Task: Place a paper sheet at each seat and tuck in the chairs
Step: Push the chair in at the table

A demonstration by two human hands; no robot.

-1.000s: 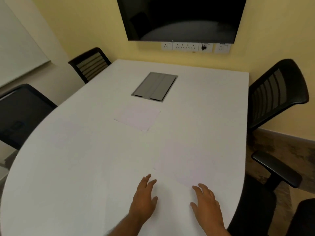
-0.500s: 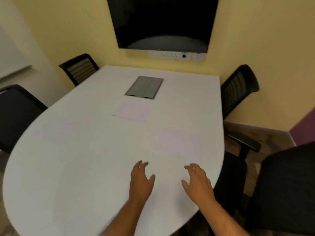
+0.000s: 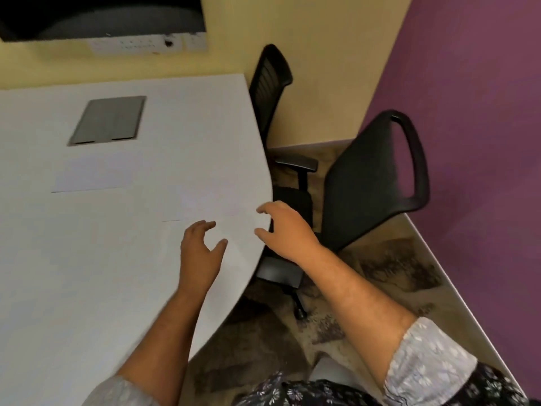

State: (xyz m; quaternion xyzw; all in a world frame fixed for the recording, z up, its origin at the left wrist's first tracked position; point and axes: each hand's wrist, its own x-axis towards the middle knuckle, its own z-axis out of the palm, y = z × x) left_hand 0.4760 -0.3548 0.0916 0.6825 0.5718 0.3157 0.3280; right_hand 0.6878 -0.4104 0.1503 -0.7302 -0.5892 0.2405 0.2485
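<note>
A white table [image 3: 73,259] fills the left of the view. One white paper sheet [image 3: 93,174] lies below the grey hatch. A second, faint paper sheet [image 3: 210,200] lies near the table's right edge. My left hand [image 3: 200,250] hovers above the table with fingers apart and holds nothing. My right hand [image 3: 282,230] hangs over the table's right edge, fingers curled and apart, empty. A black chair [image 3: 371,177] stands pulled out to the right, its back angled away from the table. Another black chair [image 3: 270,80] sits close to the table's far right edge.
A grey cable hatch [image 3: 108,120] is set into the tabletop. A dark screen [image 3: 102,16] and a socket strip [image 3: 146,43] hang on the yellow wall. A purple wall [image 3: 474,112] closes the right side. Patterned carpet [image 3: 380,273] runs between chair and wall.
The view has swung right, bringing the pulled-out chair and purple wall into sight. Both hands have lifted off the table, and the right hand now reaches past the table's right edge.
</note>
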